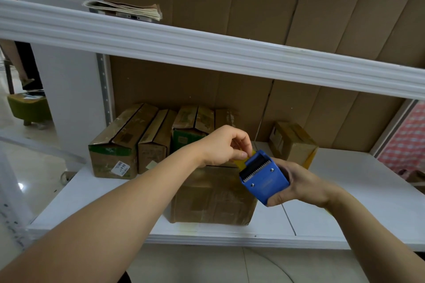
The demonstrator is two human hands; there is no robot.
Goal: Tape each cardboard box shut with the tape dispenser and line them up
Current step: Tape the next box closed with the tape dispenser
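Observation:
A blue tape dispenser [264, 178] with a toothed metal blade is gripped in my right hand [296, 185], held above the white shelf. My left hand [226, 145] pinches the yellowish tape end [240, 163] at the dispenser's mouth between thumb and fingers. Directly below both hands sits a cardboard box [211, 195] near the shelf's front edge, partly hidden by my left forearm. Three taped boxes [128, 142] stand side by side at the back left. A smaller box [293, 142] lies tilted at the back right.
The white shelf board [345, 209] has bare surface to the right. An upper shelf rail [207, 50] crosses overhead, carrying folded papers [128, 9]. Cardboard sheets line the back. A green stool [28, 108] and another person's legs stand at far left.

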